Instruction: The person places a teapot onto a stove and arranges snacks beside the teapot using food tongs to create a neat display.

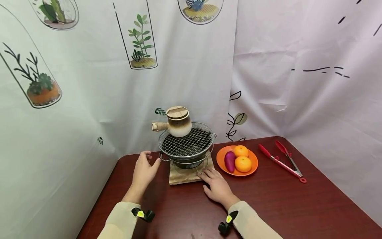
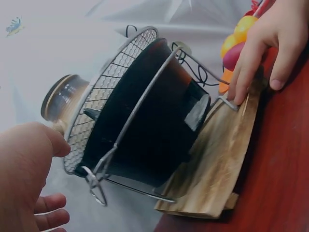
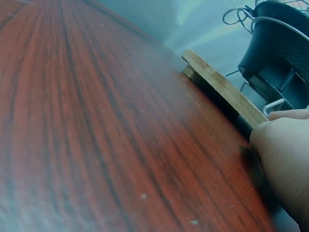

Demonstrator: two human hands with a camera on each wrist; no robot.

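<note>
A round black tabletop grill (image 2: 140, 111) with a wire mesh rack (image 1: 187, 143) stands on a wooden board (image 1: 182, 176). On the rack sits a small clay pot (image 1: 180, 127) with a wooden lid and a side handle. My left hand (image 1: 145, 172) is at the grill's left, thumb and fingers apart, close to the wire handle (image 2: 96, 183) and holding nothing. At the board's front right corner, my right hand (image 1: 218, 186) rests with extended fingers beside the grill's wire foot (image 2: 228, 102). The right fingertips are hidden in the right wrist view.
Right of the board, an orange plate (image 1: 220, 160) carries two oranges (image 1: 243, 164) and a purple eggplant-like thing (image 1: 229, 161). Red-tipped tongs (image 1: 283, 163) lie spread farther right. A printed curtain (image 1: 191, 73) hangs behind the dark red table (image 1: 185, 212).
</note>
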